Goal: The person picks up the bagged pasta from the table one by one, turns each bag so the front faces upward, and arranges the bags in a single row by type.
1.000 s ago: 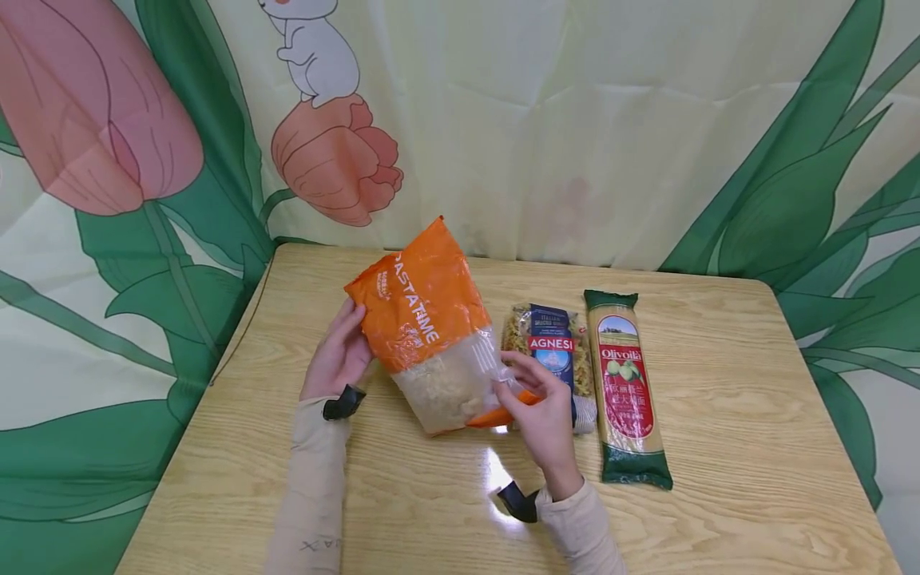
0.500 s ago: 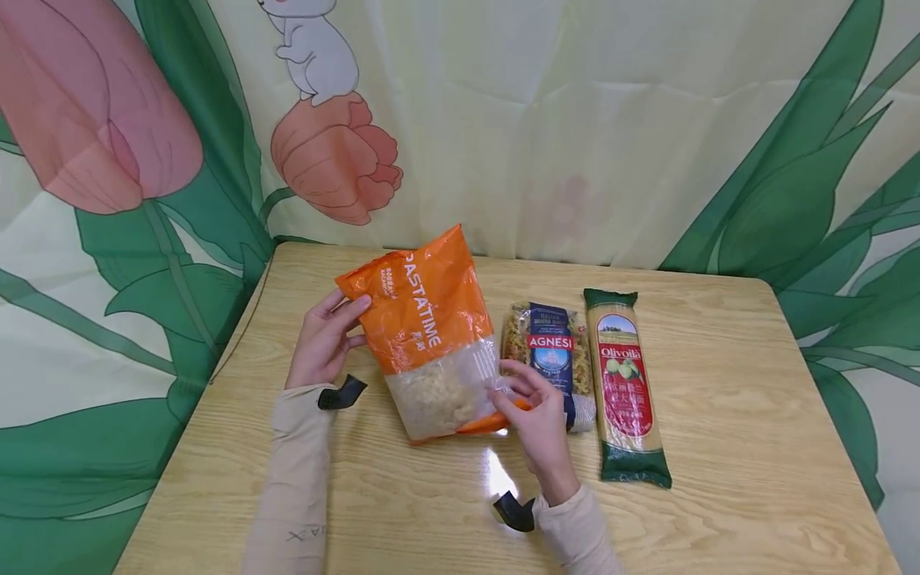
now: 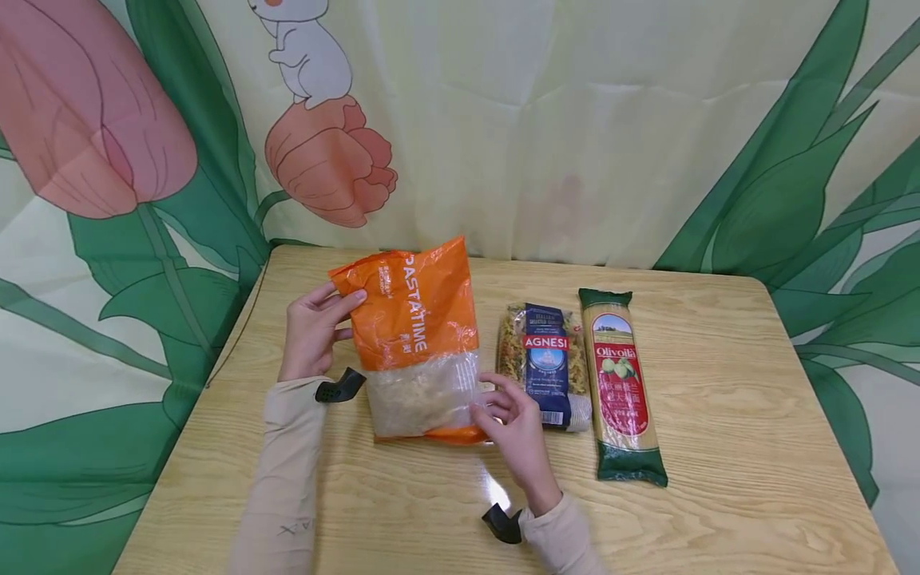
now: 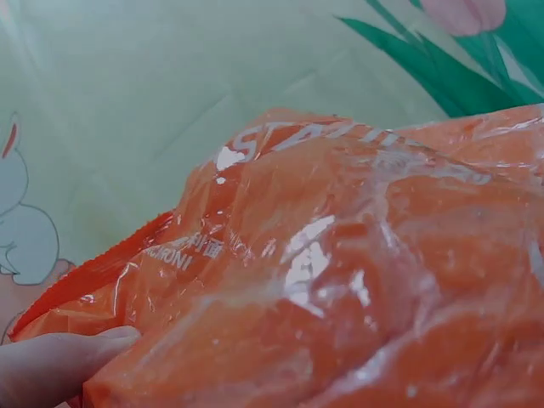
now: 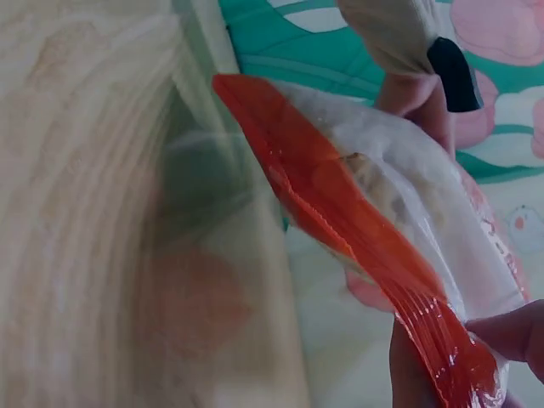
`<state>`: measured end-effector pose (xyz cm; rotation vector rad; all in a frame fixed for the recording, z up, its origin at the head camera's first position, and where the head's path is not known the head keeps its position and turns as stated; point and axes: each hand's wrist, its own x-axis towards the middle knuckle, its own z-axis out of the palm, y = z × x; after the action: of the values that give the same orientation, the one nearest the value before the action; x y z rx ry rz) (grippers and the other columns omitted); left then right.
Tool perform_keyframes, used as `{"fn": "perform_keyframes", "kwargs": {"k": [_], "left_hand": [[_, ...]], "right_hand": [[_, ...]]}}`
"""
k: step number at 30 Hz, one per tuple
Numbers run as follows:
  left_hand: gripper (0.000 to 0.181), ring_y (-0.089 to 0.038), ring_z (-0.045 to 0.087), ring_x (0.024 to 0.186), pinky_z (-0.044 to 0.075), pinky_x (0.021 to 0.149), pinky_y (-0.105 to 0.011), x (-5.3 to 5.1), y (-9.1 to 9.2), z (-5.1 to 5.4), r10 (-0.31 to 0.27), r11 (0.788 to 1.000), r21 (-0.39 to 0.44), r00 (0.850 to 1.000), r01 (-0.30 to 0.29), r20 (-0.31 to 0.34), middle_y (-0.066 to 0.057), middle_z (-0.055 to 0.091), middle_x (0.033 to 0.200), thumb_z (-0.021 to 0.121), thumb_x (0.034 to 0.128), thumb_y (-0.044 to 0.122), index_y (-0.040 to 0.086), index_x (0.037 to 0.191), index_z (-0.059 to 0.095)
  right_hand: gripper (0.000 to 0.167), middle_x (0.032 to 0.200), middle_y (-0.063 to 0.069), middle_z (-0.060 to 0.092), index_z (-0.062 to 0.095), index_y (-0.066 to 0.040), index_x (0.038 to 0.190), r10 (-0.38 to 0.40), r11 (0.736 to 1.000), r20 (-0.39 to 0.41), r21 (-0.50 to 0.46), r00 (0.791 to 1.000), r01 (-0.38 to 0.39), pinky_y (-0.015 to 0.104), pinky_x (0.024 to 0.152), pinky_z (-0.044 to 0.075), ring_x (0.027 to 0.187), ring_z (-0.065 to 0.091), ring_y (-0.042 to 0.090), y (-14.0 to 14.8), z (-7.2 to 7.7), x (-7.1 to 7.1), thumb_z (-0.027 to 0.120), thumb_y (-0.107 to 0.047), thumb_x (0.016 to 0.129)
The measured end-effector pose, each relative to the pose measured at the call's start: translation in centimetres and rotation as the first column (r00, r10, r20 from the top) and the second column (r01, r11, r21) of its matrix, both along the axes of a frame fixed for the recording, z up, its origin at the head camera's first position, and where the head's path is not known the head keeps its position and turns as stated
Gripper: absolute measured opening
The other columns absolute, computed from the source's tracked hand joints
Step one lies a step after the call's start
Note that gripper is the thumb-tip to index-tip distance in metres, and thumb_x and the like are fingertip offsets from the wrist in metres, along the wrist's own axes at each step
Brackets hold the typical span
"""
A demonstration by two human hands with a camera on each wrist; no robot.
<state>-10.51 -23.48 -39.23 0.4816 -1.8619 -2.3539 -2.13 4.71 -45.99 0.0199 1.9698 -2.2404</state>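
Observation:
An orange and clear PASTATIME pasta bag (image 3: 410,319) is held up between my two hands, left of the other packets. My left hand (image 3: 312,331) grips its upper left edge, with the thumb on the front. At the lower right corner, my right hand (image 3: 516,431) pinches the bag between thumb and fingers. Pale pasta shows through the clear lower part. In the left wrist view, a thumb (image 4: 68,361) presses on the crinkled orange film (image 4: 340,280). The right wrist view shows the orange bottom seam (image 5: 348,229) hanging above the table, near the right fingers (image 5: 510,336).
To the right, a blue-labelled AGNESI pasta bag (image 3: 546,363) lies on the wooden table (image 3: 726,399). Beside it lies a long green-ended Olivoilà spaghetti packet (image 3: 624,391). A flower-printed curtain (image 3: 503,160) hangs behind the table's far edge.
The PASTATIME bag has shifted left and turned more upright, with both hands still holding it. My left hand has moved left and up; my right has moved left and down. The other packets stay put.

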Motion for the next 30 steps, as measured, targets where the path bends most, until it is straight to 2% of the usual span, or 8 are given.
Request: {"fn": "perform_keyframes", "kwargs": {"k": [6, 12, 19, 23, 27, 30], "left_hand": [[0.05, -0.014, 0.075, 0.077, 0.06, 0.058, -0.03, -0.1, -0.4, -0.3, 0.007, 1.0, -0.023, 1.0, -0.006, 0.015, 0.003, 0.077, 0.09, 0.082, 0.0821, 0.014, 0.002, 0.127, 0.066], [0.049, -0.013, 0.075, 0.077, 0.059, 0.057, -0.03, -0.7, -0.5, -0.7, 0.001, 0.999, -0.055, 0.999, 0.001, 0.035, 0.004, 0.076, 0.089, 0.082, 0.083, 0.015, 0.002, 0.128, 0.065], [0.052, -0.01, 0.074, 0.074, 0.059, 0.056, -0.027, -1.2, -0.4, -2.0, 0.028, 0.994, -0.108, 0.992, -0.015, 0.124, 0.007, 0.075, 0.086, 0.081, 0.0834, 0.016, 0.003, 0.13, 0.064], [0.054, -0.008, 0.073, 0.073, 0.059, 0.055, -0.027, -1.6, -0.1, -2.8, 0.03, 0.991, -0.133, 0.987, -0.009, 0.157, 0.009, 0.073, 0.085, 0.081, 0.0837, 0.016, 0.001, 0.132, 0.062], [0.051, -0.007, 0.072, 0.072, 0.058, 0.054, -0.025, -2.2, 0.5, -3.5, 0.045, 0.99, -0.142, 0.983, -0.019, 0.18, 0.009, 0.073, 0.084, 0.08, 0.0845, 0.013, 0.001, 0.132, 0.062], [0.05, -0.006, 0.072, 0.072, 0.058, 0.052, -0.024, -2.5, 0.8, -4.0, 0.049, 0.99, -0.141, 0.981, -0.022, 0.189, 0.01, 0.073, 0.083, 0.079, 0.0848, 0.011, 0.002, 0.131, 0.063]], "right_hand": [[0.046, 0.095, 0.024, 0.07, 0.061, -0.001, 0.126, 0.009, 1.0, 0.044, -0.024, 0.999, -0.008, 0.025, 0.066, 0.06, 0.077, 0.072, 0.015, -0.2, -0.8, 0.3, 0.068, 0.014, 0.083], [0.046, 0.092, 0.022, 0.07, 0.06, 0.0, 0.127, -0.002, 1.0, 0.02, -0.013, 1.0, 0.002, 0.024, 0.066, 0.059, 0.075, 0.071, 0.013, -0.6, -1.6, 0.4, 0.068, 0.013, 0.083], [0.044, 0.092, 0.024, 0.07, 0.06, -0.002, 0.129, 0.008, 0.997, -0.011, 0.07, 1.0, -0.008, 0.019, 0.064, 0.054, 0.073, 0.07, 0.012, -1.4, -2.9, 0.8, 0.069, 0.007, 0.086], [0.046, 0.096, 0.025, 0.07, 0.06, -0.002, 0.131, 0.014, 0.994, 0.016, 0.111, 1.0, -0.016, 0.018, 0.064, 0.053, 0.075, 0.071, 0.019, -1.5, -3.3, 0.9, 0.068, 0.008, 0.087], [0.045, 0.098, 0.027, 0.069, 0.058, 0.002, 0.13, 0.065, 0.982, 0.014, 0.176, 0.998, -0.066, 0.018, 0.064, 0.054, 0.079, 0.072, 0.032, -1.4, -3.5, 0.8, 0.066, 0.008, 0.086], [0.045, 0.099, 0.027, 0.068, 0.057, 0.005, 0.129, 0.096, 0.973, 0.003, 0.211, 0.995, -0.095, 0.018, 0.065, 0.055, 0.08, 0.072, 0.035, -1.2, -3.5, 0.6, 0.067, 0.007, 0.085]]}}
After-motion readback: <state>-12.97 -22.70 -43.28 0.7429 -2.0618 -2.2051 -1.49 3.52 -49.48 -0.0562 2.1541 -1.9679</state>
